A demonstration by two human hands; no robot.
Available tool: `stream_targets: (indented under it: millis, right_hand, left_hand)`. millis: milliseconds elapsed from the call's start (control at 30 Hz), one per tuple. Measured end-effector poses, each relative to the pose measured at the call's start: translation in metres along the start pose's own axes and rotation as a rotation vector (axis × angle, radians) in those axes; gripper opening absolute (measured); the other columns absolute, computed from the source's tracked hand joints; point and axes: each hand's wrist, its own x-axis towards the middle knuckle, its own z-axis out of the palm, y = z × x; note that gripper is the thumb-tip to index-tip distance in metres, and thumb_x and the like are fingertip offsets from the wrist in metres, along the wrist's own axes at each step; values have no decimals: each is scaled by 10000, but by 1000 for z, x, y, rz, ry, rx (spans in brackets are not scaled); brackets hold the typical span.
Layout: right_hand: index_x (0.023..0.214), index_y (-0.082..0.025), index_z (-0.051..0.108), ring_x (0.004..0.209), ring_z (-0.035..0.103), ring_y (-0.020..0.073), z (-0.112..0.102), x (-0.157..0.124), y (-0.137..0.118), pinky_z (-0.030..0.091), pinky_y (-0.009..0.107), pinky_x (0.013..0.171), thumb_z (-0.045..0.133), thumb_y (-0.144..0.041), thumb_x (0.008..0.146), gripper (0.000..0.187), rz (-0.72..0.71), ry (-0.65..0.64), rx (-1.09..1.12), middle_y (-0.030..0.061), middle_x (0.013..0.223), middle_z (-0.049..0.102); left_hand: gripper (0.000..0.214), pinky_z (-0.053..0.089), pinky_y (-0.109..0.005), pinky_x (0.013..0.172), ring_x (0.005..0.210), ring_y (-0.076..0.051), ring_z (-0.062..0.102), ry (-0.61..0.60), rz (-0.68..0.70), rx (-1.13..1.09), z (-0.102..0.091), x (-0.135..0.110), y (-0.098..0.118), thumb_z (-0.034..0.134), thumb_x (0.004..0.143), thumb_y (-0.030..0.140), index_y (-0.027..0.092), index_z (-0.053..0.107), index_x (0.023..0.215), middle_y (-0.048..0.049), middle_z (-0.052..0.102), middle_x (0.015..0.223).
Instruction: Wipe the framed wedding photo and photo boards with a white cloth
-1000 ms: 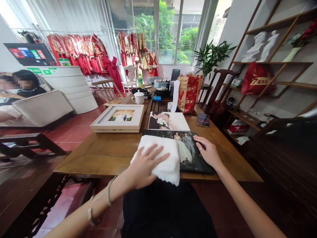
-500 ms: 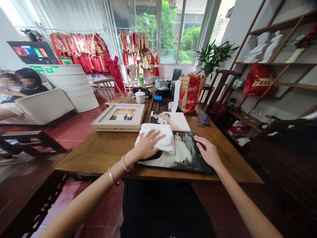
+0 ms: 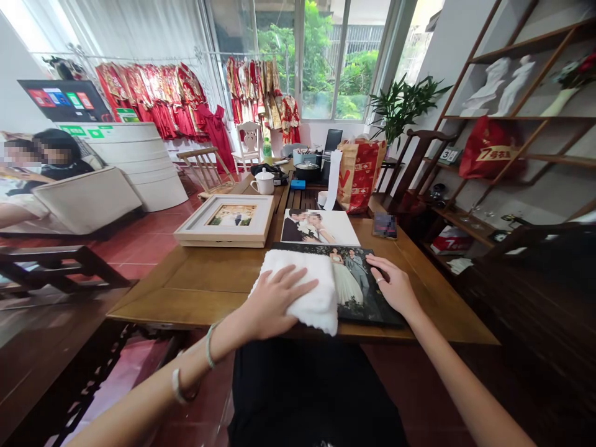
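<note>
My left hand (image 3: 279, 301) lies flat on a folded white towel (image 3: 316, 304), its fingers spread over the top. The towel covers the left part of a dark photo panel (image 3: 379, 304) and hangs slightly past its near edge. On the uncovered part, two people in wedding clothes are printed. My right hand (image 3: 393, 287), with a ring on it, rests on the panel's right edge, fingers stretched out. Just behind lies a lighter photo panel (image 3: 342, 226) with a wedding picture.
On the wooden table (image 3: 186, 298) stand a pale picture frame (image 3: 223, 239), a lidded white mug (image 3: 264, 182) and a red-and-brown paper bag (image 3: 361, 177). A phone-like object (image 3: 385, 226) lies at right. Two people sit on a sofa (image 3: 93, 195) at left.
My left hand has drawn the towel toward me, down to the dark panel's near edge. More of the lighter panel now shows. My right hand stays on the dark panel's edge.
</note>
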Motion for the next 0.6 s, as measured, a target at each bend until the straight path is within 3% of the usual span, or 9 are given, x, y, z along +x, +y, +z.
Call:
stream_targets:
  millis: [167, 300, 433, 600]
  right_hand:
    - [1035, -205, 695, 1113, 607, 242, 0, -3, 1, 432, 451, 1010, 476, -280, 860, 290, -3, 6, -1, 90, 1162, 675]
    - [1034, -219, 698, 1110, 609, 241, -1, -3, -1, 436, 451, 1007, 477, -285, 860, 289, -2, 10, -6, 81, 1159, 678]
    - [1036, -220, 698, 1111, 609, 239, -2, -3, -5, 434, 447, 1010, 478, -277, 858, 288, 0, 11, -7, 78, 1162, 677]
    - [1035, -208, 698, 1108, 611, 239, -3, 1, -15, 436, 447, 1008, 475, -270, 855, 293, 12, 9, -21, 85, 1161, 677]
  left_hand:
    - [693, 235, -587, 1038, 1383, -306, 189, 35, -26, 46, 2, 54, -37, 504, 804, 290, 333, 248, 1446, -22, 231, 1530]
    - [603, 254, -605, 1015, 1381, -296, 200, 60, -105, 61, 2, 78, -47, 448, 865, 310, 329, 261, 1438, -28, 254, 1521]
    - [646, 246, -627, 1008, 1381, -320, 191, 82, -144, 56, 3, 69, -27, 458, 833, 258, 309, 259, 1446, -54, 235, 1526]
    - [751, 220, -657, 1016, 1396, -344, 126, 36, -80, 8, -2, 23, 23, 502, 755, 223, 312, 241, 1454, -53, 179, 1542]
